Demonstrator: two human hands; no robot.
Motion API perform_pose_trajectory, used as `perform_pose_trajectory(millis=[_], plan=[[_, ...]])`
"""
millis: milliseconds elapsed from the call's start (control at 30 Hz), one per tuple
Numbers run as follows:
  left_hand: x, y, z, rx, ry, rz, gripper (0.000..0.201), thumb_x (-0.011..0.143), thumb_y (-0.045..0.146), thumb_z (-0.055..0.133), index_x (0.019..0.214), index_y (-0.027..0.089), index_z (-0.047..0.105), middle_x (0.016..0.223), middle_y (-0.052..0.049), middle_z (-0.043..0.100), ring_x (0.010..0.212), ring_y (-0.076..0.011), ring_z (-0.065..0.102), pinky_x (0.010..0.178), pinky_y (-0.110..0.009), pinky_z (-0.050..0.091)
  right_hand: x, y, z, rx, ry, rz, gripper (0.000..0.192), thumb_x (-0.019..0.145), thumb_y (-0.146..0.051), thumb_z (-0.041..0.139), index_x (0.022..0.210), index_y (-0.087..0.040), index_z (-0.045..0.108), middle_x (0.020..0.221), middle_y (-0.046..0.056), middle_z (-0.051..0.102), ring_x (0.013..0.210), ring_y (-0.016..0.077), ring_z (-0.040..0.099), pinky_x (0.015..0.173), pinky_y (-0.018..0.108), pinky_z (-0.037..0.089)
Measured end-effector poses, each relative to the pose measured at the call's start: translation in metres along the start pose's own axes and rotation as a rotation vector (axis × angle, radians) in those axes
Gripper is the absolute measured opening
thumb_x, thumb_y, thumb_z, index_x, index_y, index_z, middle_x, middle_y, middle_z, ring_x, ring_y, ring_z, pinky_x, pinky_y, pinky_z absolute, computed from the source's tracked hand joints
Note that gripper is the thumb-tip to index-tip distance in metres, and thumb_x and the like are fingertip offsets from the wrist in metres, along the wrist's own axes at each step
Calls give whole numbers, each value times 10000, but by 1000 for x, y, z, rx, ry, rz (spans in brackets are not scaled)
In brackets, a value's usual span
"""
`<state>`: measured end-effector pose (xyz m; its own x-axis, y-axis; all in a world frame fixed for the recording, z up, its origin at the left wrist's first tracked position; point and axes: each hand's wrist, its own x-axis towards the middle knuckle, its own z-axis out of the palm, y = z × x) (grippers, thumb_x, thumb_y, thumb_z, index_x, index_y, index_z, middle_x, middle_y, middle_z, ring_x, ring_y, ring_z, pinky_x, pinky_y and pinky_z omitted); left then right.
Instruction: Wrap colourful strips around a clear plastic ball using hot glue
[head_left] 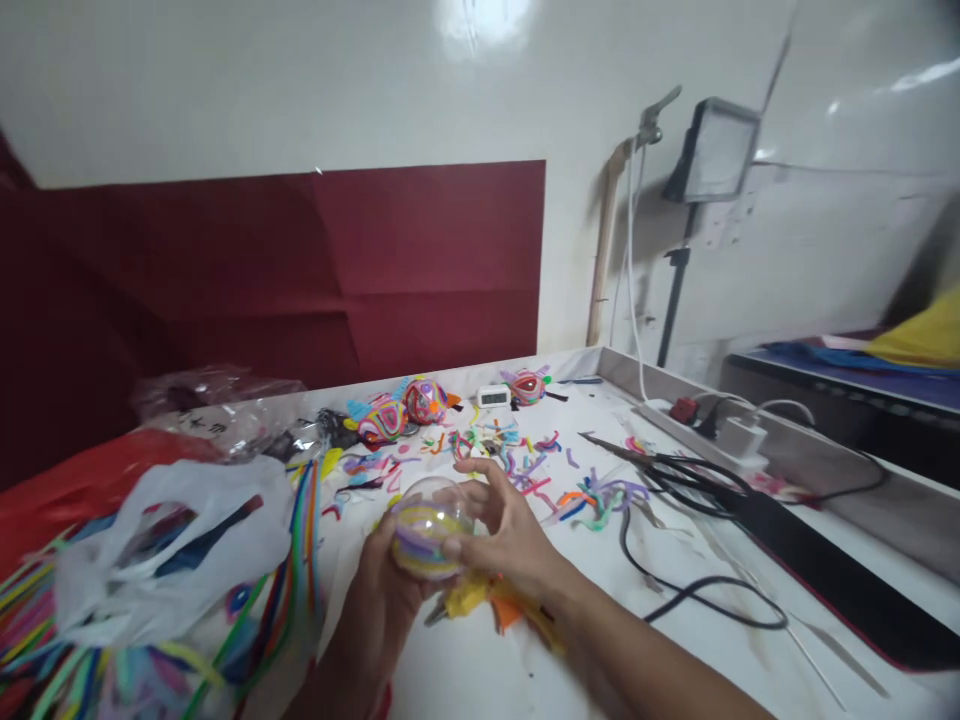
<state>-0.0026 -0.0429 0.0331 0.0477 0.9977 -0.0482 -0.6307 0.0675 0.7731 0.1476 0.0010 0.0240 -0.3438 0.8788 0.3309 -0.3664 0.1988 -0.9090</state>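
Both hands hold a clear plastic ball [429, 527] stuffed with coloured pipe cleaners, just above the white worktop [675, 640]. The left hand [390, 590] cups it from below, fingers curled closed around it. The right hand [510, 530] clasps its side, fingers [480, 478] wrapped over the top. Cut pipe-cleaner scraps [525, 470] lie scattered beyond.
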Motion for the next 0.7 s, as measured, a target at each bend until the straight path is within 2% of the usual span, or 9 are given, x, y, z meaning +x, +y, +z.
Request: perform_pose_trajectory(millis=[133, 200, 300, 367, 467, 600, 700], plan=[[4, 0, 10, 157, 138, 6, 415, 877, 370, 537, 1209, 122, 567, 954, -125, 720, 742, -241, 693, 566, -384, 592, 2, -5, -4, 18, 26, 5, 744, 545, -322, 874, 1145, -269, 436, 996, 31, 665, 935, 221, 652, 809, 385, 518], [6, -1, 15, 219, 207, 118, 510, 864, 376, 557, 1335, 205, 461, 1057, -97, 698, 749, -221, 693, 561, -358, 585, 3, -8, -7, 43, 30, 1, 736, 552, -326, 867, 1142, -264, 430, 980, 29, 672, 942, 222, 657, 806, 378, 523], [6, -1, 22, 338, 216, 282, 605, 861, 391, 576, 1418, 272, 372, 1210, -99, 656, 903, -221, 692, 634, -300, 575, 5, -9, -10, 74, 56, 6, 745, 537, -341, 869, 1131, -257, 427, 970, 35, 688, 940, 230, 666, 791, 373, 531], [5, 0, 27, 417, 209, 353, 583, 863, 395, 580, 1406, 270, 412, 1315, -101, 606, 1076, -239, 646, 759, -308, 571, 7, -8, -12, 80, 80, 3, 749, 530, -351, 868, 1127, -253, 428, 968, 41, 699, 923, 236, 674, 774, 373, 537], [3, 1, 34, 513, 183, 406, 467, 867, 404, 567, 1297, 221, 565, 1407, -93, 546, 1262, -260, 534, 964, -342, 503, 9, -5, -13, 88, 110, -27, 743, 543, -376, 860, 1134, -247, 428, 952, 43, 712, 884, 235, 686, 769, 375, 538], [2, -1, 36, 613, 166, 444, 487, 875, 457, 523, 1275, 191, 606, 1410, -111, 548, 1309, -288, 496, 1051, -407, 442, 10, -4, -14, 119, 94, -40, 739, 570, -371, 851, 1155, -239, 419, 955, 49, 722, 884, 236, 691, 799, 389, 535], [0, -5, 36, 705, 234, 517, 557, 841, 448, 566, 1327, 177, 555, 1438, -124, 518, 1326, -298, 477, 1065, -420, 428, 9, -4, -14, 129, 81, -32, 734, 569, -355, 852, 1154, -233, 425, 957, 56, 726, 906, 243, 690, 798, 382, 535]])
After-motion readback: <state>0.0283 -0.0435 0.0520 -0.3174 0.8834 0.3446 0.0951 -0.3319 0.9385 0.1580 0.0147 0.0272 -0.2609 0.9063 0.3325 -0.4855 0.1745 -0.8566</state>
